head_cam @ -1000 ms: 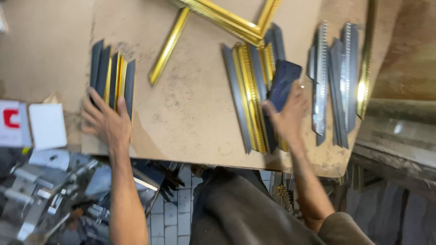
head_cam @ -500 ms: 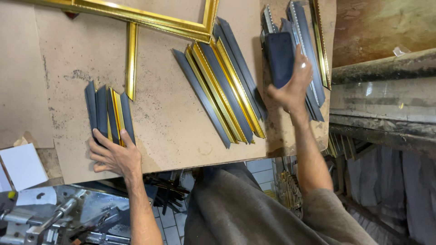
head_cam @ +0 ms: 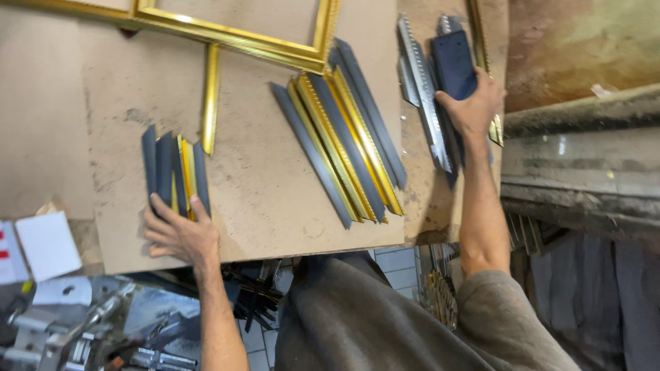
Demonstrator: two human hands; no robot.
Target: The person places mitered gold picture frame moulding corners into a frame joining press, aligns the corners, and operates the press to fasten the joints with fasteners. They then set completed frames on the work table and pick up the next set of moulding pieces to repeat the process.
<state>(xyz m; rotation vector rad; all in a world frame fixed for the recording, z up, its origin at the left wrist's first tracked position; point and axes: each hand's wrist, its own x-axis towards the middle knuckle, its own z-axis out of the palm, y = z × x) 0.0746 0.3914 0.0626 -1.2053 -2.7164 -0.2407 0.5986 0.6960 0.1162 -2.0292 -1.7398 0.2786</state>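
While the left hand (head_cam: 180, 235) lies flat, fingers spread, on short moulding strips (head_cam: 173, 172), the right hand (head_cam: 473, 110) grips a dark block (head_cam: 454, 63).

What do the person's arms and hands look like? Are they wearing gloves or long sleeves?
No gloves: the left hand and the right hand are bare, with no rings or watch that I can see. Both forearms are bare too. The right arm has a short grey-brown sleeve near the shoulder. The left arm's sleeve is out of view.

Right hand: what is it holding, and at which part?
The right hand grips a dark blue flat block at its near end, over the toothed metal strips. The left hand holds nothing; its fingers only rest on the short moulding pieces.
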